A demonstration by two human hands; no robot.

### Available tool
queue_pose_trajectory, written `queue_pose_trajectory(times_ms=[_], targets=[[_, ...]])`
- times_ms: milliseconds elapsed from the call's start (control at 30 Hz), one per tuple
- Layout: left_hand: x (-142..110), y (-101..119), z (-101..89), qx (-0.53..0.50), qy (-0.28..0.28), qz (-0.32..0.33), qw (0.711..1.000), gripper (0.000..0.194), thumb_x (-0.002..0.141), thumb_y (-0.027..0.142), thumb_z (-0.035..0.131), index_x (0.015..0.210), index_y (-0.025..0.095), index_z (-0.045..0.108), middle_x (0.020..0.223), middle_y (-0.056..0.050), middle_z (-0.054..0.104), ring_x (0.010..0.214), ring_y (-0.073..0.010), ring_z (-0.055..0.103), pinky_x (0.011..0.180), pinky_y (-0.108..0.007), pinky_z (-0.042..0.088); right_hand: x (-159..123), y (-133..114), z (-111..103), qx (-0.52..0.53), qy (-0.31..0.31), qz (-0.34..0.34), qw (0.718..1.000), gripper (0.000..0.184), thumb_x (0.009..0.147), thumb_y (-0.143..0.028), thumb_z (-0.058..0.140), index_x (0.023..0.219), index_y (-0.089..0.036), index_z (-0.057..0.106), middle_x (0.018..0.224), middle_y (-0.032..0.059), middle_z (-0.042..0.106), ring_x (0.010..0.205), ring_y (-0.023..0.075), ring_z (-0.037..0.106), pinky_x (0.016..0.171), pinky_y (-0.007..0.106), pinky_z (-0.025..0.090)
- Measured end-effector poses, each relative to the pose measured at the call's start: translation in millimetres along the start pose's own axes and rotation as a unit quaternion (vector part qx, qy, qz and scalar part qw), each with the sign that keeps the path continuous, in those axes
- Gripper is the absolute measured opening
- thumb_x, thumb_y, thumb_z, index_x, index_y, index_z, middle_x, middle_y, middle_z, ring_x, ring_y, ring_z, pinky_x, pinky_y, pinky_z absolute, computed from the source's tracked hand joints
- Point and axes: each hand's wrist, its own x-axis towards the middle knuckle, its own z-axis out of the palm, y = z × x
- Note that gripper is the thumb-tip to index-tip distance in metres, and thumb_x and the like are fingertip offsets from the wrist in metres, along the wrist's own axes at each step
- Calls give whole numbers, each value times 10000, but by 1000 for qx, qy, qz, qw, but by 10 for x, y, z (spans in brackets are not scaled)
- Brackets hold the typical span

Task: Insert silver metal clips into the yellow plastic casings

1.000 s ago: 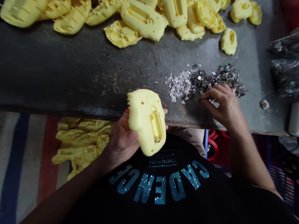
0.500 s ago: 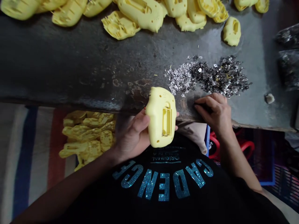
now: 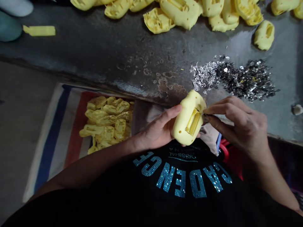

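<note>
Pale-yellow moulded plastic housing [image 3: 188,119] sits just over the near edge of the dark, scuffed metal worktable [image 3: 94,56], cradled in the person's left hand [image 3: 157,129], its fingers curled firmly around the underside. The right hand [image 3: 241,126] comes in from the other side, with thumb and forefinger [image 3: 220,108] drawn into a tight pinch at the housing's rectangular recess (whether some small piece sits between them, I cannot tell). The housing looks light and stiff, its smooth skin perhaps a little slippery, so the rounded body seems the best place to hold it. On the worktable, a pile of silvery metal bits [image 3: 234,80] lies just beyond the housing, and a heap of similar yellow plastic housings [image 3: 182,14] lies along the far side.
</note>
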Motion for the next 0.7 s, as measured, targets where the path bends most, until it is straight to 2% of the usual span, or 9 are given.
queue_pose_trajectory(times_ms=[67,133,267,433,567,700], targets=[[-25,8,3,11,-23,-19,999,801,974,764,831,1537,201,736,1386,-176,885,1056,-341,910,562,-275,633,12,-25,-10,-20,-3,-16,1000,236,1121,-127,779,1275,-307,768,1088,26,865,931,219,808,836,383,660],[-47,13,15,12,-27,-32,999,790,977,770,826,1531,212,743,1360,-166,890,991,-319,912,500,-251,587,24,-62,-25,-40,-8,-30,999,229,1127,-130,772,1277,-302,766,1096,28,868,927,218,802,831,383,653],[-62,-3,52,13,-12,-36,999,793,974,775,826,1557,242,750,1364,-160,894,981,-329,915,497,-263,588,44,-135,-65,-77,-24,-46,996,209,1151,-178,758,1300,-323,769,1113,27,876,925,228,791,829,404,639],[-53,-25,69,29,-35,-22,999,823,996,772,803,1626,249,723,1348,-154,903,941,-319,902,490,-259,555,50,-160,-87,-108,-52,-58,991,148,1174,-186,722,1270,-284,776,1084,43,870,914,223,765,834,401,633],[-69,-11,56,33,-44,-27,998,780,1034,768,766,1613,247,720,1273,-120,913,939,-305,899,499,-242,571,44,-157,-62,-119,-48,-77,989,157,1173,-177,718,1287,-271,773,1075,45,868,908,230,764,806,404,620],[-81,11,35,25,-40,-46,998,811,1078,770,708,1662,209,667,1343,-144,897,1000,-322,909,544,-256,624,26,-165,-37,-100,-22,-70,992,245,1129,-124,772,1330,-264,780,1124,49,877,915,226,774,811,395,626]])
